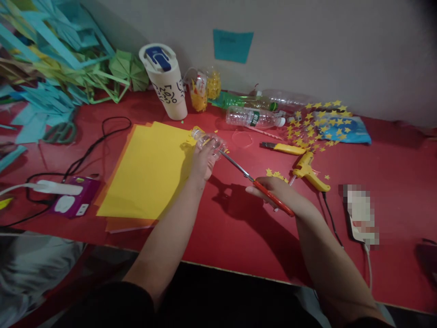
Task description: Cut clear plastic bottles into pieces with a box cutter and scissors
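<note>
My left hand (203, 161) grips a piece of clear plastic bottle (198, 135), its neck end pointing away from me. In my right hand (285, 190) is a pair of scissors with red handles (273, 197), my fingers wrapped around them. The blade tips reach the right edge of the plastic; whether they bite into it is too small to tell. Below my left hand lies a stack of yellow and orange paper (146, 168). Small yellow paper stars (278, 175) are near my right hand.
Behind stand a white tumbler (167, 86) and clear bottles (246, 117). To the right are a yellow box cutter (287, 148), a yellow glue gun (311, 172) with its cord, and a phone (360, 214). A purple power strip (77, 196), cables and green scissors (60, 133) lie left.
</note>
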Tool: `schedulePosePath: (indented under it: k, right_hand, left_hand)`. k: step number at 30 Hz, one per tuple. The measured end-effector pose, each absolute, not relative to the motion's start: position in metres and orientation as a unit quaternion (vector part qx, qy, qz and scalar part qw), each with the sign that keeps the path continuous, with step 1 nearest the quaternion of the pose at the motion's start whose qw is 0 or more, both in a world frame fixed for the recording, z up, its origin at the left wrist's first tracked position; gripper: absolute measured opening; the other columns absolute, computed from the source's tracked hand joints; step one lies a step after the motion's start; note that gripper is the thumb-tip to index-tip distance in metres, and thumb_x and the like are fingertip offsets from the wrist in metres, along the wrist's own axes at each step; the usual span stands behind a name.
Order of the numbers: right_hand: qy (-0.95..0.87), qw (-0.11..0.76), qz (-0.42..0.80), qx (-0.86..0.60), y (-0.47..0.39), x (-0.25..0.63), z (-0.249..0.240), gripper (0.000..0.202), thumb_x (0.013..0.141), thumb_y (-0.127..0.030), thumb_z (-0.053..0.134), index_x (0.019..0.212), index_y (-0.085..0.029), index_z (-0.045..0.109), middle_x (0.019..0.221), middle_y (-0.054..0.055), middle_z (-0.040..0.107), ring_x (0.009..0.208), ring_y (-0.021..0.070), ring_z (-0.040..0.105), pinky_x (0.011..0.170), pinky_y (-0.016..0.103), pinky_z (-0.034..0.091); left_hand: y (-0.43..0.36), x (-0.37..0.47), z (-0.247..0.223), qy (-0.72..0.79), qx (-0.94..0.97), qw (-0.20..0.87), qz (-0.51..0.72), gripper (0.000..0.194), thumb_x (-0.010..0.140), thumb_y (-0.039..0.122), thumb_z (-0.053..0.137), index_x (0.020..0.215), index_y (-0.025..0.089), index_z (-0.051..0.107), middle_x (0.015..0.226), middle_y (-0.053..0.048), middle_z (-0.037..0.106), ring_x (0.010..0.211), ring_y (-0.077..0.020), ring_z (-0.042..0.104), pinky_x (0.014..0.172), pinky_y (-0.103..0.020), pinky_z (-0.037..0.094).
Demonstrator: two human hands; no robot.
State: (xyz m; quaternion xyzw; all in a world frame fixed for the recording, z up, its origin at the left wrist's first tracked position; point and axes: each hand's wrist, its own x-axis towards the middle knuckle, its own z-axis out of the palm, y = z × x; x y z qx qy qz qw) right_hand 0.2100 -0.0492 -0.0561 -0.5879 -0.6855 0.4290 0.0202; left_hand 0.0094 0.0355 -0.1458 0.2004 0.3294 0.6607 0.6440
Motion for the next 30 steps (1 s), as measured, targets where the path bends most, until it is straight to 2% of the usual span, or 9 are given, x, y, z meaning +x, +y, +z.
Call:
schedulePosePath:
  k: [6, 12, 17, 23, 30]
  right_hand:
    - [-0.690, 0.007, 0.420, -0.590, -0.049, 0.211, -0.055, 0.065, 0.073, -0.088, 0.043, 0.063, -0.024, 0.039, 0.055, 0.000, 0.048, 0.047, 0.0129, 0.043, 0.048, 0.027, 0.034]
    - [-0.677, 0.024, 0.424, -0.602, -0.050, 0.206, -0.061, 0.065, 0.072, -0.089, 0.044, 0.062, -0.025, 0.038, 0.051, -0.003, 0.041, 0.047, 0.0119, 0.038, 0.048, 0.027, 0.033]
    - [-0.642, 0.039, 0.462, -0.611, -0.051, 0.199, -0.063, 0.066, 0.069, -0.090, 0.045, 0.062, -0.025, 0.038, 0.050, -0.005, 0.039, 0.047, 0.0121, 0.040, 0.047, 0.026, 0.031]
    - [-0.632, 0.041, 0.476, -0.610, -0.051, 0.197, -0.065, 0.067, 0.067, -0.091, 0.045, 0.063, -0.024, 0.039, 0.050, -0.004, 0.041, 0.046, 0.0118, 0.042, 0.046, 0.026, 0.031]
    - [-0.628, 0.051, 0.487, -0.605, -0.051, 0.197, -0.067, 0.066, 0.068, -0.089, 0.048, 0.063, -0.024, 0.040, 0.050, -0.004, 0.043, 0.046, 0.0117, 0.043, 0.047, 0.026, 0.032]
  left_hand:
    - [0.037, 0.006, -0.149, 0.338, 0.192, 0.643, 0.660, 0.025, 0.073, 0.024, 0.079, 0.088, 0.022, 0.059, 0.086, -0.001, 0.072, 0.084, -0.0157, 0.070, 0.085, -0.035, 0.059]
    - [0.036, 0.008, -0.152, 0.323, 0.213, 0.656, 0.648, 0.026, 0.073, 0.024, 0.079, 0.089, 0.023, 0.059, 0.087, 0.000, 0.070, 0.092, -0.0192, 0.071, 0.096, -0.043, 0.054]
    - [0.030, 0.016, -0.141, 0.339, 0.176, 0.673, 0.633, 0.025, 0.072, 0.018, 0.078, 0.088, 0.021, 0.059, 0.087, -0.001, 0.071, 0.105, -0.0227, 0.070, 0.103, -0.046, 0.051]
    - [0.024, 0.021, -0.124, 0.359, 0.129, 0.676, 0.630, 0.016, 0.079, 0.008, 0.067, 0.084, 0.021, 0.059, 0.081, 0.000, 0.070, 0.111, -0.0222, 0.069, 0.105, -0.042, 0.051]
    - [0.024, 0.022, -0.123, 0.387, 0.140, 0.664, 0.624, 0.018, 0.077, 0.008, 0.066, 0.087, 0.021, 0.058, 0.098, -0.004, 0.073, 0.125, -0.0243, 0.062, 0.112, -0.046, 0.046]
